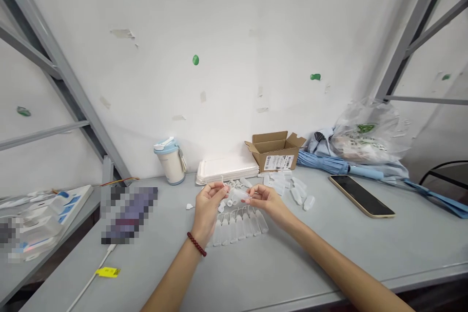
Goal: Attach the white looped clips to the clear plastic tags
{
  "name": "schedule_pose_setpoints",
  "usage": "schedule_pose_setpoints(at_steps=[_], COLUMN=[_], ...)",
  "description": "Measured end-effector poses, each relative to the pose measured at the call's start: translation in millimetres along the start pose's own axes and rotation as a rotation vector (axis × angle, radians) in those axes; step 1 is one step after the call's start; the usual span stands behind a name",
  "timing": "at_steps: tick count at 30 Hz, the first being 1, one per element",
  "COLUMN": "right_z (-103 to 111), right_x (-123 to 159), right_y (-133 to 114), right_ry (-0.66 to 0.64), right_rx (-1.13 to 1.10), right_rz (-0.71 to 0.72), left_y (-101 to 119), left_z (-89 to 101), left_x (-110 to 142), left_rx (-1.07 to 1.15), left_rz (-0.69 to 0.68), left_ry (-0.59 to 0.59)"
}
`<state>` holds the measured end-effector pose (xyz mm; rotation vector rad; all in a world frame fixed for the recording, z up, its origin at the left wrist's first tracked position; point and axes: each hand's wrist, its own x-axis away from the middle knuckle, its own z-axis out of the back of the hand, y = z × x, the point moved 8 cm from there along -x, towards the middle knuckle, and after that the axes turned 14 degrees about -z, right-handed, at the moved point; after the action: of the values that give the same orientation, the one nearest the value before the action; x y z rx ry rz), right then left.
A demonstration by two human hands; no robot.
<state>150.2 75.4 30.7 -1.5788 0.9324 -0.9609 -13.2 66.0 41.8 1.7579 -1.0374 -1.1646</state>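
Note:
My right hand (266, 201) pinches a small translucent plastic tube (239, 195) at its near right end. Opposite it, my left hand (211, 202), with a dark red bead bracelet at the wrist, has thumb and forefinger closed on a small white piece at the tube's other end; its exact shape is mostly hidden by the fingers. Below the hands, several translucent tubes with thin white loops (239, 228) lie side by side in a row. Small white caps (229, 202) lie scattered beneath and behind the fingers. Loose tubes (277, 183) are heaped to the right.
Behind stand a light cup with a blue lid (171, 163), a stack of white trays (226, 168) and an open cardboard box (276, 151). To the right lie a blue umbrella (325, 162), a phone (361, 196) and a plastic bag (365, 136). A white cable (91, 278) runs along the left.

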Motion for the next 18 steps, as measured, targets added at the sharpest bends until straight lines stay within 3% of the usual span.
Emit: schedule_pose_setpoints(at_steps=[5, 13, 16, 18], right_z=[-3.4, -6.6, -8.2, -12.5], right_x=[2.2, 7.1, 11.5, 25.8], right_y=[-0.2, 6.8, -0.1, -22.0], right_ry=[-0.037, 0.029, 0.144, 0.279], right_rx=[-0.031, 0.079, 0.270, 0.426], right_rz=[0.050, 0.079, 0.186, 0.335], left_y=[0.2, 0.8, 0.6, 0.5], left_z=[-9.7, -19.9, -20.2, -17.9], left_x=[3.8, 9.0, 9.6, 8.9], left_rx=[-0.025, -0.044, -0.042, -0.037], left_rz=[-0.016, 0.053, 0.065, 0.064], left_ry=[-0.112, -0.204, -0.209, -0.192])
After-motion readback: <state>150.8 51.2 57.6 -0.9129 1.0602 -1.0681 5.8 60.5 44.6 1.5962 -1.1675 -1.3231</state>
